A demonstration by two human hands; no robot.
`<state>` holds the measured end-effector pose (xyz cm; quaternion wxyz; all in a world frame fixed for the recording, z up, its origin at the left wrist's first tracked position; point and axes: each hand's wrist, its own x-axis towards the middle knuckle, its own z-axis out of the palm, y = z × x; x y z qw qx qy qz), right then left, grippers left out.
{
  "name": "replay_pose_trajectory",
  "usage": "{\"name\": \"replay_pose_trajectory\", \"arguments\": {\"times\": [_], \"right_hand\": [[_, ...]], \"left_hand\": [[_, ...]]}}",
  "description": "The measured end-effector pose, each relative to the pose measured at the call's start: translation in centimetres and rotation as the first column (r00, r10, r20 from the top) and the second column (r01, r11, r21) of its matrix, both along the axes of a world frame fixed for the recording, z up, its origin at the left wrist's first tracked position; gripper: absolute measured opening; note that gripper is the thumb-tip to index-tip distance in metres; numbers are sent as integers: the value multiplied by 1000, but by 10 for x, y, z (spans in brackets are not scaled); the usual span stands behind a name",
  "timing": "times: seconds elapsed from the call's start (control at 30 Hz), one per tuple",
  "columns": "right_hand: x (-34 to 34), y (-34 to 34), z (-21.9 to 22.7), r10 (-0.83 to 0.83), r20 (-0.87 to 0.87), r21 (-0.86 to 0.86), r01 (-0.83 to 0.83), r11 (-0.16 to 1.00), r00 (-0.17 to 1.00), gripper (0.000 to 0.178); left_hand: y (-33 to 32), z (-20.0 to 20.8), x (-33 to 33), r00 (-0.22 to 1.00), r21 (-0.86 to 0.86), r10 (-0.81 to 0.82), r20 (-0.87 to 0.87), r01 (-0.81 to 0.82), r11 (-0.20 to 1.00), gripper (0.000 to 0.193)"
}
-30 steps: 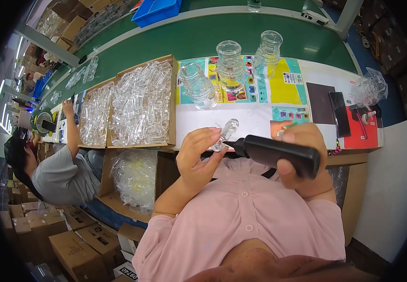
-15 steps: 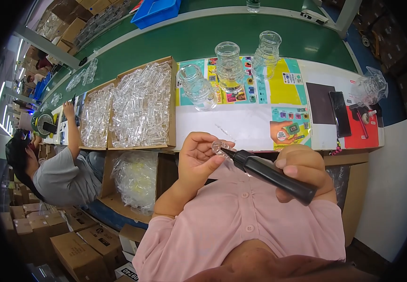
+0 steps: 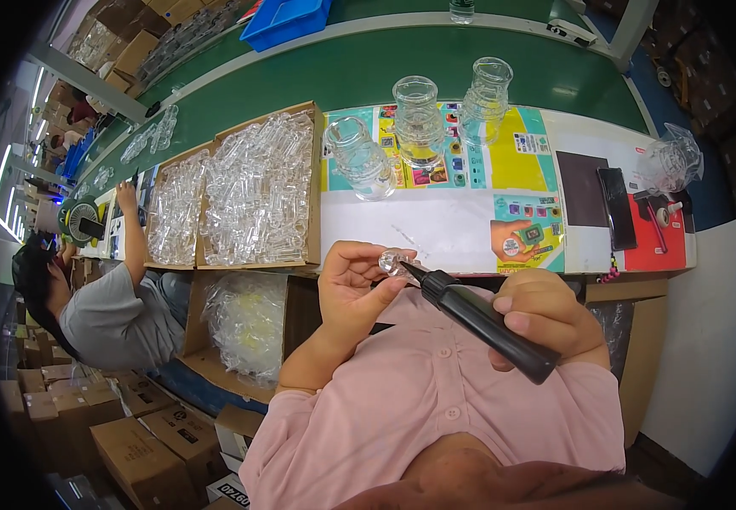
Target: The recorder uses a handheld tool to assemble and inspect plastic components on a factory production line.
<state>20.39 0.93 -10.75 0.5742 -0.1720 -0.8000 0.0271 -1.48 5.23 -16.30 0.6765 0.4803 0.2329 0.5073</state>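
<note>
My left hand [image 3: 352, 289] pinches a small clear round piece [image 3: 392, 263], glass or plastic, between thumb and fingers just off the table's near edge. Wrapped round a black squeeze bottle [image 3: 488, 323] with a pointed nozzle is my right hand [image 3: 546, 313]. The nozzle tip meets or nearly meets the clear piece; contact is too small to tell. Beyond my hands stand three clear ribbed vessels, one at the left [image 3: 359, 157], one in the middle [image 3: 418, 119] and one at the right [image 3: 485, 100].
A cardboard tray [image 3: 315, 183] heaped with clear tubular parts lies left of the work mat [image 3: 368, 223]. On the right are a dark phone [image 3: 614, 208], a red sheet [image 3: 653, 231] and a bagged clear vessel [image 3: 672, 161]. A co-worker [image 3: 121, 319] sits at the left.
The black bottle has shifted slightly left, its rear end tipped a little lower. The clear piece in my left hand has turned and moved slightly left.
</note>
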Motion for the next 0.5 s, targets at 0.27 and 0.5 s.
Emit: {"name": "replay_pose_trajectory", "arguments": {"times": [0.27,0.5], "right_hand": [[0,-8,-4,-115,-56,-266,96,959,992,40],[0,19,-23,-287,-415,-509,41,860,863,36]], "left_hand": [[4,-3,0,995,146,57,-79,-45,988,36],[9,-6,4,980,314,139,-146,-88,945,35]]}}
